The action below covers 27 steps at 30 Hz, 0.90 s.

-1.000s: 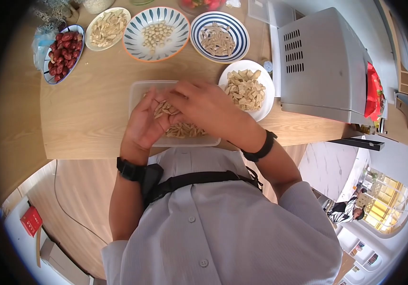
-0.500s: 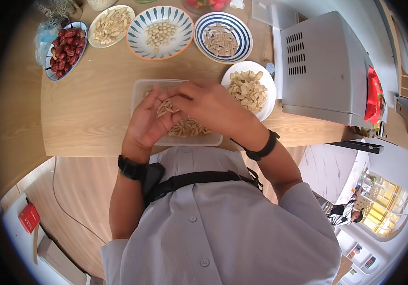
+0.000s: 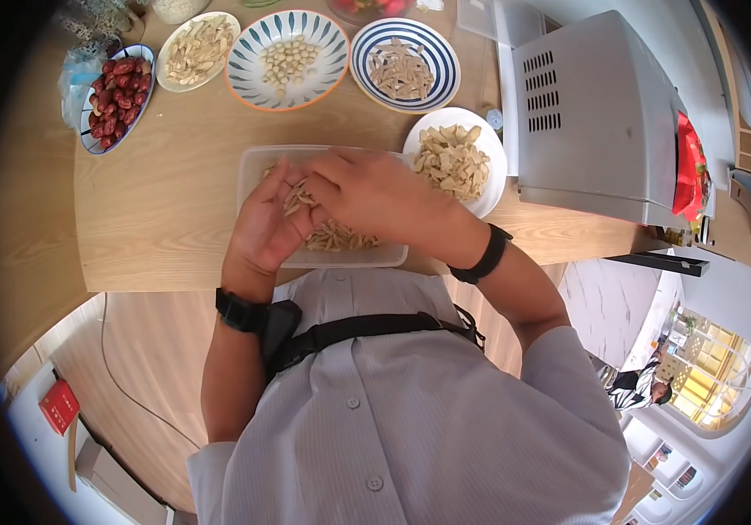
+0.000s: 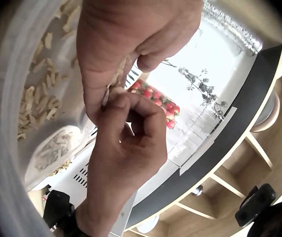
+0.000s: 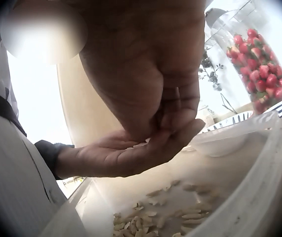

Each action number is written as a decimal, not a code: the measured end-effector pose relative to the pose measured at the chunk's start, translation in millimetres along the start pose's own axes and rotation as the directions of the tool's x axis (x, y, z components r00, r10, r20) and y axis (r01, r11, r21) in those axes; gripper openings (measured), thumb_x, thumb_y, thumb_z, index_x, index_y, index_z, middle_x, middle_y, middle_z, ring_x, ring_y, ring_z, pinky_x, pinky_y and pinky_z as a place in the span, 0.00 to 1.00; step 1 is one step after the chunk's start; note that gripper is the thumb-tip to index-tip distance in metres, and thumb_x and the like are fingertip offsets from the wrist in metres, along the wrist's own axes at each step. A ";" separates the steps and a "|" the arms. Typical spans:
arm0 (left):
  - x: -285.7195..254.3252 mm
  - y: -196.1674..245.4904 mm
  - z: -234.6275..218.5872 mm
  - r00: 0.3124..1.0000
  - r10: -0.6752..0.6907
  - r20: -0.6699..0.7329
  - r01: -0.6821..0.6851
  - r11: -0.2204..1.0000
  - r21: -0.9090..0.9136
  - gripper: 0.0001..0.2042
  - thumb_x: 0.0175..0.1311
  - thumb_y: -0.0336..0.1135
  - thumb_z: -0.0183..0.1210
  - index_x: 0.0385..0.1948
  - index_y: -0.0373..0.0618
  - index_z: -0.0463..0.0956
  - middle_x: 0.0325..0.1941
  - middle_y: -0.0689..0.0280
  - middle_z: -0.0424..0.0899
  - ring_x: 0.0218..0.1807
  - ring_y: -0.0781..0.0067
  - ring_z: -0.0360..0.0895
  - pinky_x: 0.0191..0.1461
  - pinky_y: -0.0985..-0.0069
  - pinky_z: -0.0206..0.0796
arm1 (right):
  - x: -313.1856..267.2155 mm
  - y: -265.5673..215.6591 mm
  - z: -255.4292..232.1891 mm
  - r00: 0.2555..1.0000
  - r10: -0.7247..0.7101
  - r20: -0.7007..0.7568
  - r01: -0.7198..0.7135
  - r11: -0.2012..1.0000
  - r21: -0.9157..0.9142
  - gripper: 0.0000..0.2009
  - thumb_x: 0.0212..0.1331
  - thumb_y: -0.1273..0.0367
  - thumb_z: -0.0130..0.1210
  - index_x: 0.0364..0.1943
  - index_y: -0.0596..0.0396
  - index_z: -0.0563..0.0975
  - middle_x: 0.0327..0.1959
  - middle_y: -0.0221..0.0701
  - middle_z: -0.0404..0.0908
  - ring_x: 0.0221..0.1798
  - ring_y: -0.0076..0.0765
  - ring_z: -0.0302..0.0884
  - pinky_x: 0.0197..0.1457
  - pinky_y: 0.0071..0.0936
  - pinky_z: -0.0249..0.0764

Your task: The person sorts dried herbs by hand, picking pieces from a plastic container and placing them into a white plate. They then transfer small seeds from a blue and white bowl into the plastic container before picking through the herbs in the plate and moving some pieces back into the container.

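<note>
My left hand is palm up over a translucent plastic box, with several pale dried slices lying in the palm. From the right, my right hand reaches over it, thumb and finger pinched together at the slices. A small pale slice shows at those fingertips in the left wrist view. More dried slices lie on the floor of the box, below both hands. In the right wrist view, the left hand looks nearly flat, its fingers extended under the right hand.
Right of the box stands a white plate heaped with larger dried slices. Behind are a striped plate, a leaf-patterned plate, a small plate and a dish of red dates. A grey appliance borders the right side.
The hands stay over the box, the right fingers shifting slightly at the left palm. The right elbow has moved a little outward. The whole view sways slightly.
</note>
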<state>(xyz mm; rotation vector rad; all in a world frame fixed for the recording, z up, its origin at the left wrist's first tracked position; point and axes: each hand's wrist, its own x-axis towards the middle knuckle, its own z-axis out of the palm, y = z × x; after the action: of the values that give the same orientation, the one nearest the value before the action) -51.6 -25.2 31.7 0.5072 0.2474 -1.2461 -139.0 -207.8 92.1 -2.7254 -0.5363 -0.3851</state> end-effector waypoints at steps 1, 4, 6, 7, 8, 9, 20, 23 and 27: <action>0.6 0.4 0.2 0.999 0.003 0.033 -0.003 1.000 -0.009 0.24 0.85 0.48 0.42 0.65 0.37 0.72 0.62 0.58 0.83 0.63 0.63 0.82 0.67 0.62 0.76 | -1.6 3.4 0.7 0.999 0.017 -0.051 -0.013 0.998 0.063 0.10 0.50 0.70 0.64 0.38 0.56 0.82 0.41 0.32 0.82 0.42 0.39 0.84 0.41 0.33 0.83; -0.1 2.7 9.0 0.991 -0.005 0.131 0.008 1.000 -0.025 0.25 0.85 0.47 0.42 0.67 0.32 0.70 0.67 0.52 0.79 0.65 0.59 0.80 0.70 0.61 0.74 | -13.0 3.8 -14.2 0.968 0.168 -0.185 -0.118 0.961 0.251 0.07 0.56 0.70 0.65 0.38 0.54 0.81 0.38 0.34 0.83 0.39 0.41 0.85 0.39 0.36 0.83; -2.7 3.5 26.6 0.998 -0.008 0.062 0.009 1.000 -0.011 0.26 0.85 0.46 0.42 0.68 0.29 0.68 0.68 0.48 0.77 0.66 0.56 0.80 0.72 0.62 0.74 | -31.0 6.5 -28.6 0.922 0.320 -0.220 -0.243 0.918 0.314 0.07 0.58 0.71 0.66 0.39 0.54 0.81 0.38 0.35 0.83 0.37 0.43 0.85 0.38 0.37 0.82; -3.2 2.7 31.5 1.000 -0.013 0.028 0.013 1.000 -0.004 0.27 0.85 0.46 0.42 0.68 0.27 0.67 0.69 0.46 0.76 0.66 0.54 0.79 0.72 0.62 0.74 | -44.3 10.3 -33.3 0.889 0.402 -0.219 -0.326 0.892 0.313 0.07 0.59 0.71 0.67 0.38 0.54 0.81 0.37 0.35 0.83 0.36 0.43 0.85 0.38 0.37 0.82; -2.9 2.0 30.3 1.000 -0.012 0.024 0.011 1.000 0.006 0.27 0.85 0.46 0.42 0.68 0.26 0.66 0.70 0.45 0.75 0.67 0.53 0.79 0.73 0.63 0.73 | -58.6 14.9 -37.8 0.849 0.481 -0.219 -0.407 0.859 0.311 0.07 0.60 0.71 0.67 0.38 0.54 0.81 0.37 0.35 0.83 0.36 0.44 0.85 0.38 0.38 0.82; -2.2 2.2 27.4 1.000 -0.009 0.022 0.008 1.000 0.017 0.28 0.85 0.46 0.42 0.69 0.25 0.65 0.70 0.43 0.74 0.67 0.52 0.78 0.73 0.64 0.73 | -74.0 22.1 -41.5 0.825 0.517 -0.230 -0.462 0.850 0.253 0.07 0.60 0.73 0.67 0.39 0.54 0.81 0.36 0.35 0.84 0.35 0.45 0.85 0.38 0.38 0.82; -0.5 3.9 27.1 0.999 -0.002 0.040 0.002 1.000 0.006 0.30 0.85 0.48 0.39 0.69 0.24 0.65 0.71 0.41 0.72 0.71 0.48 0.74 0.77 0.60 0.69 | -78.0 26.6 -38.3 0.895 0.400 -0.199 -0.391 0.916 0.085 0.15 0.53 0.74 0.64 0.47 0.50 0.86 0.42 0.34 0.83 0.44 0.44 0.84 0.45 0.38 0.83; -1.9 5.1 28.4 0.996 -0.004 0.086 0.008 0.999 -0.040 0.33 0.85 0.53 0.36 0.68 0.25 0.66 0.71 0.43 0.74 0.70 0.48 0.75 0.76 0.57 0.69 | -36.2 0.4 -20.6 0.940 0.270 -0.207 -0.267 0.963 0.040 0.13 0.53 0.68 0.65 0.43 0.51 0.86 0.42 0.32 0.82 0.41 0.41 0.82 0.43 0.36 0.82; -5.4 7.3 14.8 0.994 -0.009 0.106 0.018 0.996 -0.084 0.37 0.83 0.60 0.34 0.67 0.27 0.69 0.68 0.47 0.77 0.66 0.49 0.78 0.71 0.56 0.72 | -7.2 -16.3 0.0 0.965 0.205 -0.162 -0.223 0.969 -0.104 0.14 0.47 0.65 0.65 0.38 0.53 0.85 0.39 0.32 0.80 0.40 0.39 0.79 0.41 0.34 0.79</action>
<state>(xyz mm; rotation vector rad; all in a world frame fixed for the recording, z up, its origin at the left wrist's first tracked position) -47.7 -26.3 48.6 0.3655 0.2139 -1.2663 -152.1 -195.8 94.2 -2.8032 -0.1801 -0.5766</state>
